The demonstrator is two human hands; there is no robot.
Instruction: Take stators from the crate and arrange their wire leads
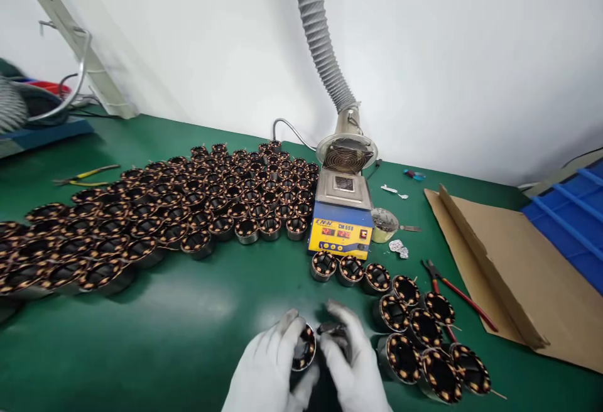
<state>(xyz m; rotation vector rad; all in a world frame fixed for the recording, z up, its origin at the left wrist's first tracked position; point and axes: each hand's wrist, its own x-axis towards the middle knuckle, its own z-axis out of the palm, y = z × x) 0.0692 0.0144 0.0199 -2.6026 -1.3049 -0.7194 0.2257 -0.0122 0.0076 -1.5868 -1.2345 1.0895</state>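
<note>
My left hand (276, 362), in a white glove with grimy fingertips, is closed around a motor stator (304, 348). The stator is a metal ring with copper windings and a dark inside, tilted near the front of the bench. Just to its right is my right hand (351, 358), also gloved, with curled fingers turned towards the stator. Dark shapes show between those fingers; whether they are soiled fingertips or a held thing is unclear. Several more stators (404, 357) stand close to the right hand, some with wire ends sticking out.
Many stators (217, 201) crowd the green bench (188, 330) at left. A yellow-and-blue solder pot (342, 223) stands under an exhaust hose (325, 41). Red-handled pliers (464, 299), a tin (384, 223), cardboard (513, 267) and a blue crate (575, 211) are right; yellow-handled pliers (89, 175) lie left.
</note>
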